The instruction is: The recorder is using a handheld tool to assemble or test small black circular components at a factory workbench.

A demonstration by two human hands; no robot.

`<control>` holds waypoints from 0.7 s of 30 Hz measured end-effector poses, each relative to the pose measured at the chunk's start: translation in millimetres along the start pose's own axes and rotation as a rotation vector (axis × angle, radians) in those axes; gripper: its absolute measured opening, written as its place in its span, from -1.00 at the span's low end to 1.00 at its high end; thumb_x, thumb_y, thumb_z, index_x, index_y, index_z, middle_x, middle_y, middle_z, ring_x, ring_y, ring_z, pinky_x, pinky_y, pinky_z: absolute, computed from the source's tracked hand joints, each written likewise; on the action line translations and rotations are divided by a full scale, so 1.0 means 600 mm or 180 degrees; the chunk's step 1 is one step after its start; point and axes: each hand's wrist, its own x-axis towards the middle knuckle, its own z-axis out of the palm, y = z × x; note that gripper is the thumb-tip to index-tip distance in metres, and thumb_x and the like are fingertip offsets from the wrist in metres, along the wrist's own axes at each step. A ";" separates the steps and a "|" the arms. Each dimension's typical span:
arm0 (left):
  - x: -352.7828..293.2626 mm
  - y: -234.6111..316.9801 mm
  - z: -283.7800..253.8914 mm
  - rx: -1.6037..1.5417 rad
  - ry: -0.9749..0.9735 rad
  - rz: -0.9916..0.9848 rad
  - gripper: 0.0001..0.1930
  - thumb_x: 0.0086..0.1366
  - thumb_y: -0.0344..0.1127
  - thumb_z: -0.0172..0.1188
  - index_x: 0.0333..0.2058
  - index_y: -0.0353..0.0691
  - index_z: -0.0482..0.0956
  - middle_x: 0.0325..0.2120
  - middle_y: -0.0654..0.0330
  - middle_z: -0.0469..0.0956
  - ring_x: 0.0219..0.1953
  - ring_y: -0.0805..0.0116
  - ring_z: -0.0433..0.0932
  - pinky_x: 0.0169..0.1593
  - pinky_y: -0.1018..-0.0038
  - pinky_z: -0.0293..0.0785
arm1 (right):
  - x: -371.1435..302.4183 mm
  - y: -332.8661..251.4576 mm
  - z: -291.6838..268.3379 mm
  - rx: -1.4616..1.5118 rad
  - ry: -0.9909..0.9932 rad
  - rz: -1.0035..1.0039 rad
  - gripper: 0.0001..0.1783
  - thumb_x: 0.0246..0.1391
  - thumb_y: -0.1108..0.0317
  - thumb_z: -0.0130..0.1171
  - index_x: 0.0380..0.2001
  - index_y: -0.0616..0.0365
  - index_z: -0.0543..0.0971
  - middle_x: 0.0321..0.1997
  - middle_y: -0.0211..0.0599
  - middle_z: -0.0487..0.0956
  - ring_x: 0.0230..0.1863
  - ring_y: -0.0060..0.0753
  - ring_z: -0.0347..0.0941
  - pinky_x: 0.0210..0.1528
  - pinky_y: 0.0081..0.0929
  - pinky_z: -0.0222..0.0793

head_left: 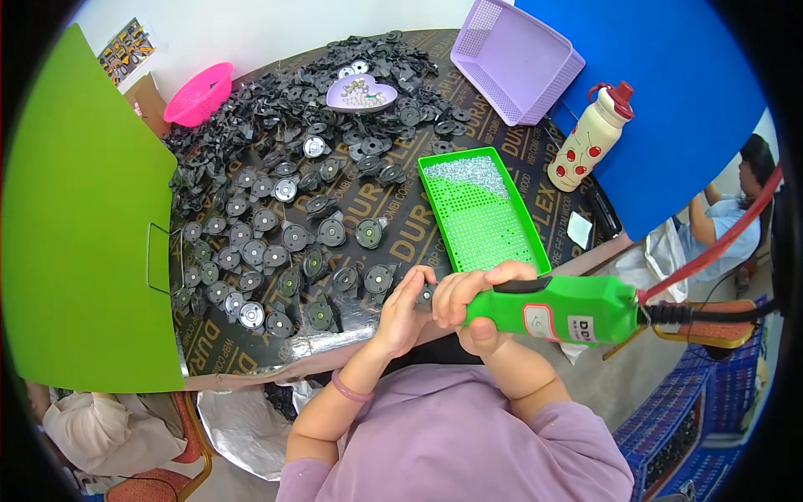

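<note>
My right hand [477, 308] is wrapped round a green electric screwdriver [569, 311], held level with its cable end to the right. Its front end meets my left hand [405, 315], whose fingers are closed on a small black part [427, 294], mostly hidden between the two hands. Just beyond my hands lies a green perforated tray [493, 238] with small silver screws [473, 176] heaped at its far end. To the left, several round black parts [331, 231] with metal centres are spread over the dark printed table [418, 213].
A large pile of black pieces [242, 138] covers the back left. In it stand a heart-shaped lilac dish [361, 106] of small parts and a pink basket [199, 94]. A lilac basket [519, 63] and a cream bottle [590, 138] stand right. Green [92, 226] and blue [652, 109] panels flank the table.
</note>
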 end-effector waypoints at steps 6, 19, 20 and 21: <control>-0.039 0.025 0.015 0.1203 -0.0223 0.0123 -0.79 0.37 -0.18 -0.22 -0.28 -0.20 0.24 -0.44 0.25 0.34 -0.51 0.52 0.33 -0.41 0.60 0.33 | 0.003 -0.053 0.022 0.0101 0.0282 0.0315 -0.39 -0.02 0.02 0.16 -0.06 -0.03 0.06 -0.70 -0.33 0.36 -0.71 -0.32 0.30 -0.63 -0.39 0.30; -0.484 0.190 -0.194 0.5948 0.2119 -0.0818 -0.43 0.12 -0.03 0.14 -0.01 -0.32 0.31 -0.16 -0.08 0.43 -0.10 0.09 0.43 -0.04 0.33 0.35 | 0.007 -0.111 -0.037 0.0241 0.0345 -0.0697 -0.38 0.09 0.03 0.04 0.02 0.15 0.05 -0.68 -0.36 0.35 -0.83 -0.51 0.24 -0.80 -0.60 0.26; -0.487 0.205 -0.198 0.6039 0.2591 -0.0606 -0.48 0.14 -0.07 0.14 -0.05 -0.34 0.34 -0.20 -0.07 0.46 -0.14 0.10 0.45 -0.06 0.33 0.36 | 0.006 -0.107 -0.035 0.0222 0.0309 -0.0655 -0.37 0.09 0.03 0.03 0.03 0.15 0.03 -0.66 -0.34 0.35 -0.81 -0.50 0.25 -0.79 -0.59 0.27; -0.467 0.227 -0.193 0.5567 0.3059 -0.0267 -0.54 0.17 -0.09 0.11 -0.10 -0.34 0.36 -0.27 -0.04 0.48 -0.20 0.11 0.48 -0.10 0.34 0.39 | 0.008 -0.102 -0.034 0.0193 0.0044 -0.0721 -0.39 0.13 0.09 -0.03 0.09 0.19 0.03 -0.66 -0.35 0.30 -0.77 -0.49 0.23 -0.75 -0.60 0.25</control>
